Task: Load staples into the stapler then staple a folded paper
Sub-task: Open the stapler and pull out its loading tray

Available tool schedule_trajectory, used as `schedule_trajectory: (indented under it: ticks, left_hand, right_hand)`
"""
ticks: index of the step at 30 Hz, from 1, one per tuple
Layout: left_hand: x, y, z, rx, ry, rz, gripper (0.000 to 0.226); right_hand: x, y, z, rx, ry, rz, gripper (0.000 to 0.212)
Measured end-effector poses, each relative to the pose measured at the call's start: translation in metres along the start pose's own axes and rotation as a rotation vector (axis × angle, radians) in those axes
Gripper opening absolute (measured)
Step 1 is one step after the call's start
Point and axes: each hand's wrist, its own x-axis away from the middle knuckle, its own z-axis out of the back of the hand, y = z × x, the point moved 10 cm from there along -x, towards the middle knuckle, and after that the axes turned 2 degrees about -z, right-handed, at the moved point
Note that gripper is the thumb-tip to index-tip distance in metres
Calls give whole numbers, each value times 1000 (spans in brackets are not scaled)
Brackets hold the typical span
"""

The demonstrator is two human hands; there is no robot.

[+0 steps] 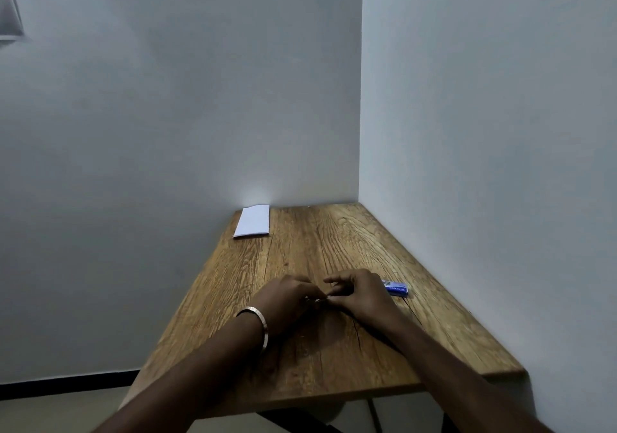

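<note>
Two hands, one folded paper

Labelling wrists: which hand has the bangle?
The left hand: a metal bangle circles its wrist. The right hand has a bare wrist.

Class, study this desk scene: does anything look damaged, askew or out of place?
Dark cracks run along the wooden table near the hands. The folded paper lies far off at the back edge, against the wall. The blue box lies beside the right hand. Nothing is spilled.
</note>
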Motion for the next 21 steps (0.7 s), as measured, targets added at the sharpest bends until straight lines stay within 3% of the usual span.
schedule_trajectory:
  ticks: [12,16,21]
  left_hand:
    - [-1,-5,6,-19,14,-54,9]
    - [-4,-16,6,88,30,-5,10]
    - [4,-41,12,336,163,153,14]
  right_hand:
    - [-1,-4,1,70,53,-23,29]
    - [-1,-4,0,81,50,-34,27]
    - [-1,-5,1,96,44,-24,27]
